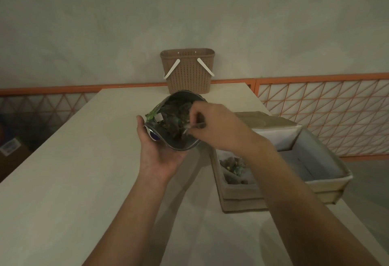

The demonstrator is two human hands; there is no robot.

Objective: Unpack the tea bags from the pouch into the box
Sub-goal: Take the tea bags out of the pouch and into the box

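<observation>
My left hand (162, 152) cups the open pouch (174, 122) from below, above the desk (73, 160). My right hand (216, 127) reaches into its mouth, fingers pinching a tea bag (187, 128). Right of both hands sits the box (273, 181), a few bags (231, 167) already inside.

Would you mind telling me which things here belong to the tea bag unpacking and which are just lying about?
Part of the job:
- pouch, held open from below by the left hand
- tea bags in the pouch, where the right hand pinches something
- box, some tea bags already in its near compartment

Lying about:
- brown basket at the table's far edge
- orange railing
</observation>
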